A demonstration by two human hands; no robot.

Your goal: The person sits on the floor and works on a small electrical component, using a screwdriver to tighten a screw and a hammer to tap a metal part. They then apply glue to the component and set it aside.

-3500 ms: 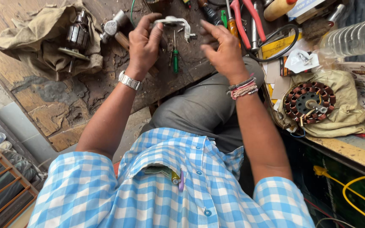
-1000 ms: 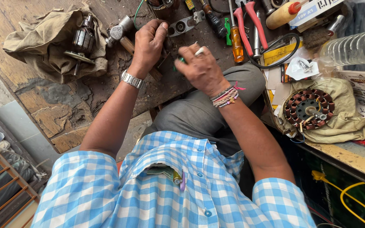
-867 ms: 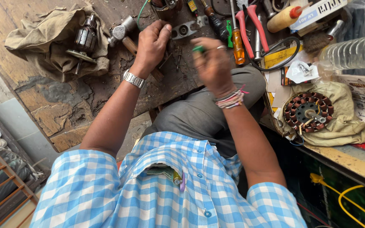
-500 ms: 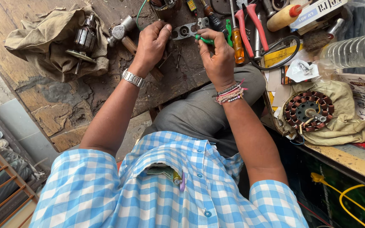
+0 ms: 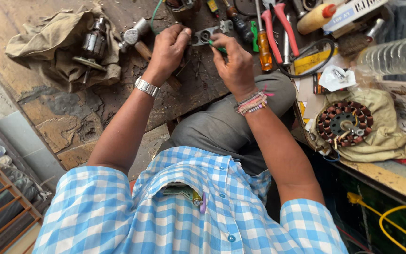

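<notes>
My left hand (image 5: 167, 49), with a metal watch on its wrist, pinches a small grey metal bracket (image 5: 202, 36) over the worn wooden workbench (image 5: 132, 80). My right hand (image 5: 233, 63), with thread bands at the wrist, grips a green-handled screwdriver (image 5: 218, 47) whose tip meets the bracket. Both hands are close together above my grey-trousered knee.
A motor part (image 5: 92, 44) lies on a tan cloth (image 5: 52, 51) at the left, with a hammer (image 5: 135, 37) beside it. Red-handled pliers (image 5: 278, 23), an orange screwdriver (image 5: 264, 51) and a black cable loop lie behind. A copper-wound stator (image 5: 345, 123) rests on cloth at the right, near a plastic bottle (image 5: 391, 56).
My right hand picked up the green screwdriver from the bench and brought it up to the bracket. My left hand stayed on the bracket, which moved slightly toward me.
</notes>
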